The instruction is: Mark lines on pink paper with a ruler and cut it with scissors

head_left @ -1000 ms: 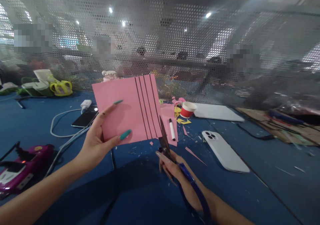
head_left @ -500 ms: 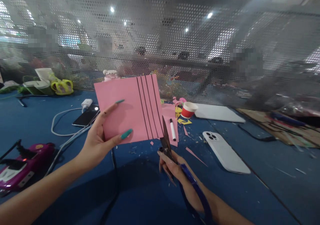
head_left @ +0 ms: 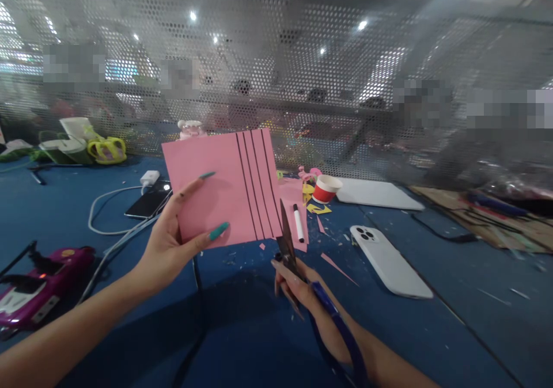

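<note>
A pink sheet of paper (head_left: 220, 192) with several dark lines down its right side is held up above the table. My left hand (head_left: 173, 227) grips it at the lower left, thumb and a finger with green nails showing on the near face. My right hand (head_left: 306, 296) is wrapped round blue-handled scissors (head_left: 287, 241), whose blades point up at the sheet's lower right corner. One blade lies along the right edge; whether the blades touch the paper I cannot tell. Behind the sheet, a white marker with a black cap (head_left: 298, 224) rests on more pink paper (head_left: 291, 192).
On the blue table (head_left: 242, 330) lie a white phone (head_left: 391, 264), a black phone (head_left: 149, 202) with a white cable, and a purple device (head_left: 47, 281). Paper scraps (head_left: 339, 268), a red and white cup (head_left: 327, 189) and a white laptop-like slab (head_left: 378, 194) sit behind, before a perforated metal screen (head_left: 276, 48).
</note>
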Demonstrator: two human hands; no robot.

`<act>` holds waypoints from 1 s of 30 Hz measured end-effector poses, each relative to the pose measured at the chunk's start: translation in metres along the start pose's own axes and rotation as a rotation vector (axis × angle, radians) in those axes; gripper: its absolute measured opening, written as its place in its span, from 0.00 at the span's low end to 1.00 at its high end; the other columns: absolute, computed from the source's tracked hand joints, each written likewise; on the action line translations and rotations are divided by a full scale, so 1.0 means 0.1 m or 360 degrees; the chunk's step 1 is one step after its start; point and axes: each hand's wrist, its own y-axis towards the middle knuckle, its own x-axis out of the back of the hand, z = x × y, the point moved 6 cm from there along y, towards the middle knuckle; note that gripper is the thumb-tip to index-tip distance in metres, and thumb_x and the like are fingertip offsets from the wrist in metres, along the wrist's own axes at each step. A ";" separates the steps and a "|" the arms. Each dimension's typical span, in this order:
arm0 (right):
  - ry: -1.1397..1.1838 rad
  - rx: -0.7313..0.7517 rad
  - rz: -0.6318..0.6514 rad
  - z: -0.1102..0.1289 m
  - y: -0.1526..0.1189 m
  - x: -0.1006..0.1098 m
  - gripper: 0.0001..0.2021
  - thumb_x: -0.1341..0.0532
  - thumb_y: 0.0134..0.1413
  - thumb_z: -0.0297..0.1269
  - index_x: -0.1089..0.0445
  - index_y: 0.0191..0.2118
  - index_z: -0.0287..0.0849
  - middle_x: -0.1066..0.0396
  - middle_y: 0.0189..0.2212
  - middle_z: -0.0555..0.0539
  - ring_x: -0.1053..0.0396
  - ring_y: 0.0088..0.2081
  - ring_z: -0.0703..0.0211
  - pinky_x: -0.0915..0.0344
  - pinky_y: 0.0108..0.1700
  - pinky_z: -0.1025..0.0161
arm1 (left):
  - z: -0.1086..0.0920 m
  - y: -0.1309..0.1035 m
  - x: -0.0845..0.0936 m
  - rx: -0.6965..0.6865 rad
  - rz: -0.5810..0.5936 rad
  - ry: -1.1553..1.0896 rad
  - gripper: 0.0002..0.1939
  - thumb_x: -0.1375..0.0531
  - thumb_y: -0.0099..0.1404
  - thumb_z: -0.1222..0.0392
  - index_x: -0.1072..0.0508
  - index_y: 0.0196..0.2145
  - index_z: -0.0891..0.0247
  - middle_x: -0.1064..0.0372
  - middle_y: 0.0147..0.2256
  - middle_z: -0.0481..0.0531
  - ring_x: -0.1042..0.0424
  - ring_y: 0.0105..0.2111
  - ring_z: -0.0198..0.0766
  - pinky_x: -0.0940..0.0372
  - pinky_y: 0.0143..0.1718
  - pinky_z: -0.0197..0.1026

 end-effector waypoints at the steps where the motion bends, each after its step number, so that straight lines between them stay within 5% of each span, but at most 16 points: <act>1: -0.0013 -0.0013 0.0002 0.00 0.00 0.00 0.21 0.43 0.44 0.59 0.39 0.21 0.43 0.46 0.17 0.54 0.48 0.20 0.65 0.47 0.24 0.65 | 0.00 0.00 0.00 0.0002 -0.0001 -0.0004 0.33 0.37 0.56 0.63 0.44 0.57 0.49 0.52 0.61 0.51 0.48 0.59 0.53 0.32 0.47 0.48; 30: -0.0178 0.0079 0.0142 -0.05 0.00 0.00 0.20 0.49 0.52 0.57 0.42 0.25 0.44 0.49 0.21 0.55 0.49 0.23 0.65 0.46 0.28 0.64 | -0.02 -0.02 0.01 -0.0014 -0.0016 0.0043 0.34 0.37 0.56 0.62 0.44 0.57 0.49 0.51 0.60 0.51 0.48 0.59 0.54 0.33 0.47 0.52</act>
